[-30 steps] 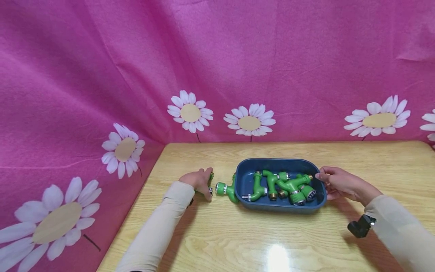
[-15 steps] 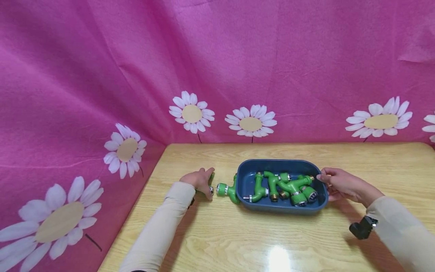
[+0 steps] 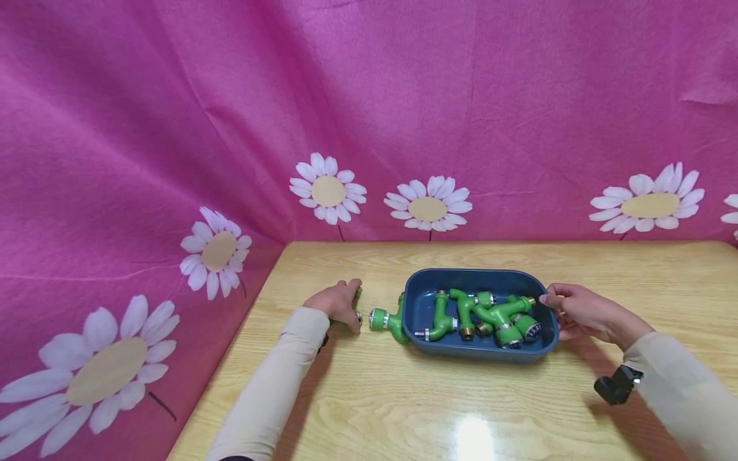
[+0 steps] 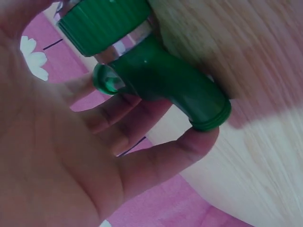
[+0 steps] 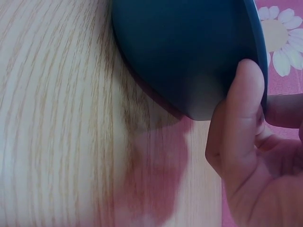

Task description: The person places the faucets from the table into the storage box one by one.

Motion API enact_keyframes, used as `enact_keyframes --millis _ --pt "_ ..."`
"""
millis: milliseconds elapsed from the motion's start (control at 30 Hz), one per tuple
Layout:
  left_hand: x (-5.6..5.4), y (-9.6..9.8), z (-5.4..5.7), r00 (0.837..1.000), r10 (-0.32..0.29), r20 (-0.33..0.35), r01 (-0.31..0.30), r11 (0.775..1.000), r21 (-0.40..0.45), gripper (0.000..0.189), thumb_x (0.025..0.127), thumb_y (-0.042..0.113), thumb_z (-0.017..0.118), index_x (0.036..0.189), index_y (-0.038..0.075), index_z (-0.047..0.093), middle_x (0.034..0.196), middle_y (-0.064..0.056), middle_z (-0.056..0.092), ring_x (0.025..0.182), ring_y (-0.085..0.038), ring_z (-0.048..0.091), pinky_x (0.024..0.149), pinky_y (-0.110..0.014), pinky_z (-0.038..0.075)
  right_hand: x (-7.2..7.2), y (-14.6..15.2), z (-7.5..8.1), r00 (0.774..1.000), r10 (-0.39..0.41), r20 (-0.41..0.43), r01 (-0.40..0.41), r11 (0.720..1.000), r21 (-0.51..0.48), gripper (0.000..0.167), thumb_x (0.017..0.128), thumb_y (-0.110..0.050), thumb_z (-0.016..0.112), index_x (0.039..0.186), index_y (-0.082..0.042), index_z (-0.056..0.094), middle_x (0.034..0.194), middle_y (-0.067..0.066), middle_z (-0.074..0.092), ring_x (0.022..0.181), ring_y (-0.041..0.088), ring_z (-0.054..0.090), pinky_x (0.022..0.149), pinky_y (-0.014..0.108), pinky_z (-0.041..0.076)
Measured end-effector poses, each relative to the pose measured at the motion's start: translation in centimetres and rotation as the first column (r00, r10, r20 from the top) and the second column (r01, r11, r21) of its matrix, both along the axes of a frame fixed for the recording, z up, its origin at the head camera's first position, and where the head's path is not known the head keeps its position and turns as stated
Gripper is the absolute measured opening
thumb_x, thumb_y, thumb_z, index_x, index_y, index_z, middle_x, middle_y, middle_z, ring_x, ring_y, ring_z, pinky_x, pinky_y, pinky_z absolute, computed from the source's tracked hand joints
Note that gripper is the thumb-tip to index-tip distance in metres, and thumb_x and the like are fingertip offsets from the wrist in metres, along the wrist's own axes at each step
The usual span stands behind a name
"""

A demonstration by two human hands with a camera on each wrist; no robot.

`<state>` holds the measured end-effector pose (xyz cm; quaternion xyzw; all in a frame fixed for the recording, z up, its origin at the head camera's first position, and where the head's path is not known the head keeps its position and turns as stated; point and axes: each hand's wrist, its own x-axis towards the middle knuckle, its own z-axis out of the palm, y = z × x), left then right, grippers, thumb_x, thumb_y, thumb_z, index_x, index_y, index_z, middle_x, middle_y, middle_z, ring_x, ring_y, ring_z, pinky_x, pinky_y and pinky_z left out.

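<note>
My left hand point(image 3: 334, 303) holds a green tap point(image 4: 165, 78) on the table, left of the blue tub point(image 3: 478, 353). In the left wrist view the thumb sits at the spout's end, while the other fingers reach round the far side; from the head most of this tap is hidden by the hand. At the tub's right end, my right hand point(image 3: 585, 314) pinches the rim, thumb on the outer wall point(image 5: 184, 52) and fingers behind. Several green taps point(image 3: 442, 317) with ribbed knobs and metal ends lie inside the tub. Another tap point(image 3: 396, 323) lies against its left end.
The wooden table point(image 3: 392, 410) reaches back to a pink cloth point(image 3: 490, 115) printed with white daisies, which also runs along the left side. A black device point(image 3: 618, 385) is strapped at the right wrist.
The head view has shifted very slightly. Both hands, the tub and the taps keep the same places relative to each other.
</note>
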<state>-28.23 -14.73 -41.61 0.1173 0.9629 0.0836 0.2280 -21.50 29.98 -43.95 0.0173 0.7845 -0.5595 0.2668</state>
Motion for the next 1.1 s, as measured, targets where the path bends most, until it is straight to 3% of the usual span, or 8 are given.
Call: enact_keyframes --millis 567,833,1100 --pt "-0.1 -0.5 0.0 0.987 -0.035 -0.156 0.038 0.999 0.021 0.105 0.068 0.033 0.088 0.154 0.019 0.03 0.14 -0.012 0.051 0.123 -0.03 0.056 0.102 -0.048 0.049 0.1 0.3 0.1 1.0 -0.003 -0.003 0.003 1.0 -0.023 0.022 0.107 -0.02 0.037 0.089 -0.015 0.047 0.077 -0.003 0.05 0.067 0.007 0.061 0.062 0.026 0.059" --pt "0.3 0.2 1.6 0.963 -0.059 -0.261 0.087 0.992 0.096 0.1 0.072 0.032 0.084 0.155 0.021 0.028 0.14 -0.012 0.05 0.123 -0.029 0.056 0.099 -0.051 0.051 0.4 0.4 0.0 1.0 0.004 0.014 -0.004 1.0 -0.024 0.024 0.107 -0.02 0.037 0.085 -0.016 0.047 0.077 -0.003 0.051 0.067 0.007 0.061 0.061 0.025 0.058" --pt "0.8 0.5 2.7 0.957 -0.065 -0.284 0.101 0.988 0.116 0.101 0.07 0.035 0.087 0.153 0.022 0.03 0.134 -0.01 0.052 0.118 -0.026 0.058 0.097 -0.049 0.052 0.1 0.0 -0.1 1.0 0.017 -0.006 -0.017 0.999 -0.029 0.024 0.107 -0.021 0.037 0.085 -0.017 0.047 0.077 -0.003 0.05 0.066 0.007 0.06 0.061 0.025 0.058"
